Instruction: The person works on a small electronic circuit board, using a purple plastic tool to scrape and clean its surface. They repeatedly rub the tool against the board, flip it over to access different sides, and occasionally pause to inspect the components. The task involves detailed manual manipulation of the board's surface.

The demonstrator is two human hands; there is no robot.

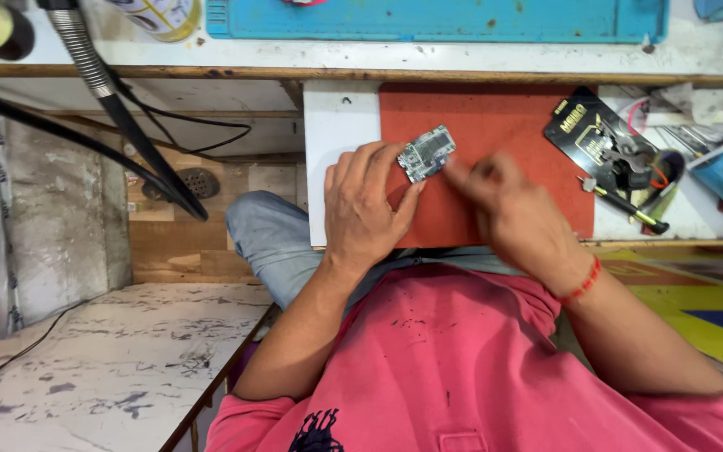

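Left hand (364, 209) pinches a small circuit board (426, 153) over the red mat (512, 134); right hand (508, 205), blurred, fingers curled together, touches its edge. Pliers (629, 163) and black packet (583, 125) lie beyond on the worktop (340, 113).

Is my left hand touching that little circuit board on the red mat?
Touching. The head view shows the left hand's fingertips gripping the circuit board's lower edge.

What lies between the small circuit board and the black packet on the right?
In the head view, only bare red mat separates the circuit board from the black packet; the blurred right hand sits just below that stretch.
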